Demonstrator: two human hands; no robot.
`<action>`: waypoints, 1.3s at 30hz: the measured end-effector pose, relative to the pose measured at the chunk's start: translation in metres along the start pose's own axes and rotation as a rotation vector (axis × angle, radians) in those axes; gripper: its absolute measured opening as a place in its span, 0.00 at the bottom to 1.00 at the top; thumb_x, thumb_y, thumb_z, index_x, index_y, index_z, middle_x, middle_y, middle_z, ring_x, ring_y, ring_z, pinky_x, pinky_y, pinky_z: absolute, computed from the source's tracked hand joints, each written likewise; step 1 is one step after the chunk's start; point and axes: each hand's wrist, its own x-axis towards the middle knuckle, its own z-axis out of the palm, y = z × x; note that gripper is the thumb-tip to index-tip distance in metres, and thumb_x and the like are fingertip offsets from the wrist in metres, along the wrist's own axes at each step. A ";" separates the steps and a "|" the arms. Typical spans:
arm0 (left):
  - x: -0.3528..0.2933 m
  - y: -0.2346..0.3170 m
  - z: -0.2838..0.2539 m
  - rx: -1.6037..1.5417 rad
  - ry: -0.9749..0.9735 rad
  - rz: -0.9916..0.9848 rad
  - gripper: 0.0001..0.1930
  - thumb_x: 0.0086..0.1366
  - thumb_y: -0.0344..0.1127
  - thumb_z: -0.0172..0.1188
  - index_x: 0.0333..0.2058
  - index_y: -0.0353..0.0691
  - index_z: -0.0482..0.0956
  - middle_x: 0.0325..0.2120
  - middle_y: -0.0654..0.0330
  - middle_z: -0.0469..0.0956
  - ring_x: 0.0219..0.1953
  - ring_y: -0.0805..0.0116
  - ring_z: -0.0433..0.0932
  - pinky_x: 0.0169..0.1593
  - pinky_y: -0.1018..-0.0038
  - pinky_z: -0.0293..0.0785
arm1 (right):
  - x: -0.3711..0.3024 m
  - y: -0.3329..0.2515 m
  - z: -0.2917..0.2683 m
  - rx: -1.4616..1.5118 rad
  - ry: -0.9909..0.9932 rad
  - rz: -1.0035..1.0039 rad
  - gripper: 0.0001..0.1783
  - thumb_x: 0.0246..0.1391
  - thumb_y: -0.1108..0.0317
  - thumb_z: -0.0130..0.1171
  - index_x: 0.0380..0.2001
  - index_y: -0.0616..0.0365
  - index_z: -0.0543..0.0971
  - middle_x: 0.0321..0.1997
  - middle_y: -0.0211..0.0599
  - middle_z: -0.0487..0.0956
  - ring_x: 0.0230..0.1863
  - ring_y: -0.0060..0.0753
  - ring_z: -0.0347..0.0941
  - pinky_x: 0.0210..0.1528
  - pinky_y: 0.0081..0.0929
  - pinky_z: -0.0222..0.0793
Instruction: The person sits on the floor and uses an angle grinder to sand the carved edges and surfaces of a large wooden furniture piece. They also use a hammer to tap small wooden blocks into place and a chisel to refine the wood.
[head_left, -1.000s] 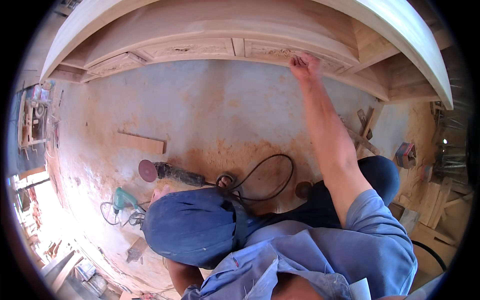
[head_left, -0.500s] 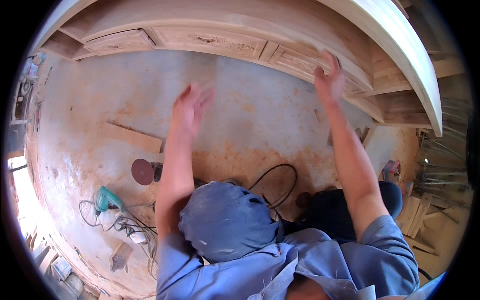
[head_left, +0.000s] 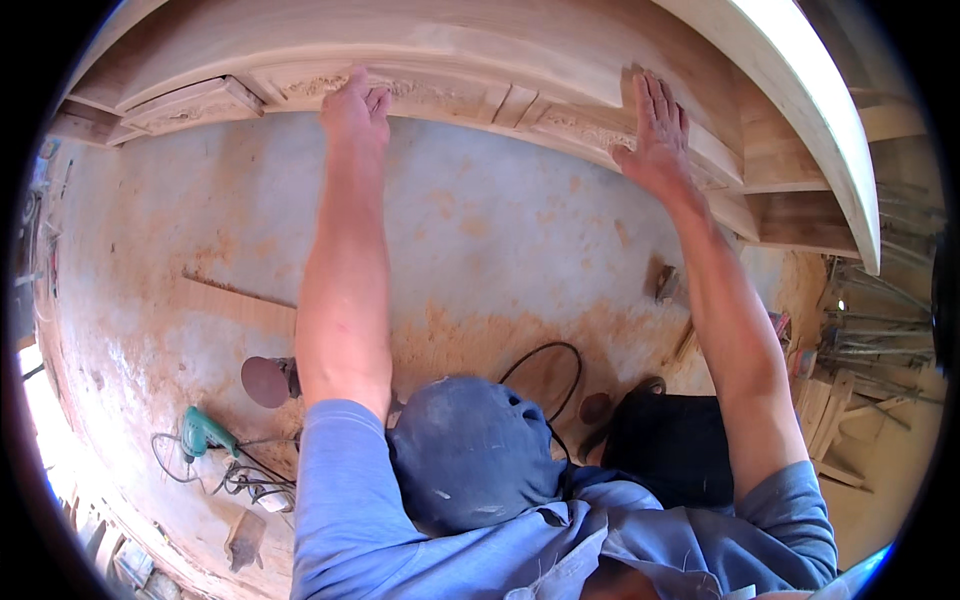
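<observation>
A large pale unfinished wooden cabinet (head_left: 440, 45) spans the far side, with carved panels along its front. My left hand (head_left: 356, 110) touches the carved front panel left of the middle, its fingers partly bent and a gap showing between them. Farther right, my right hand (head_left: 660, 140) lies against the front rail with its fingers stretched out toward the shelf board and its thumb apart. I see no tool in either hand. At the left end, one carved drawer front (head_left: 195, 105) sits slightly proud of the frame.
On the floor left of me are a sander with a round brown disc (head_left: 268, 382), a green power drill (head_left: 205, 432) with tangled cords, and a thin wooden board (head_left: 240, 305). A black cable (head_left: 575, 365) loops beside my knee. Wood pieces (head_left: 835, 420) are stacked at the right.
Both hands were in the air before the cabinet. The left has reached forward and left onto the carved front, and the right has come down on the rail with its fingers straight.
</observation>
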 end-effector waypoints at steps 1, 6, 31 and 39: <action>-0.002 -0.006 -0.002 -0.008 0.042 0.021 0.23 0.69 0.31 0.61 0.59 0.31 0.66 0.48 0.49 0.74 0.49 0.51 0.75 0.60 0.52 0.71 | 0.001 0.000 -0.001 -0.006 -0.012 0.002 0.59 0.46 0.59 0.70 0.76 0.58 0.48 0.80 0.45 0.49 0.80 0.48 0.41 0.78 0.48 0.37; -0.024 -0.017 -0.011 -0.021 0.144 0.089 0.23 0.70 0.33 0.62 0.59 0.31 0.68 0.50 0.50 0.75 0.51 0.51 0.77 0.61 0.54 0.72 | 0.002 -0.003 -0.003 -0.020 -0.078 0.023 0.60 0.45 0.59 0.71 0.76 0.60 0.46 0.80 0.47 0.48 0.81 0.49 0.39 0.78 0.48 0.35; -0.015 -0.004 -0.034 -0.041 -0.109 0.016 0.24 0.65 0.31 0.66 0.56 0.26 0.72 0.50 0.51 0.77 0.53 0.55 0.78 0.59 0.66 0.74 | 0.020 -0.012 -0.015 -0.020 -0.287 -0.007 0.66 0.45 0.56 0.74 0.76 0.63 0.40 0.81 0.54 0.40 0.81 0.55 0.32 0.79 0.52 0.31; -0.252 -0.042 -0.199 1.325 0.721 0.674 0.32 0.60 0.31 0.69 0.61 0.27 0.68 0.57 0.42 0.72 0.61 0.50 0.69 0.65 0.60 0.65 | 0.008 0.006 -0.011 -0.050 -0.214 -0.053 0.64 0.46 0.55 0.72 0.76 0.62 0.42 0.80 0.55 0.43 0.81 0.55 0.36 0.78 0.50 0.35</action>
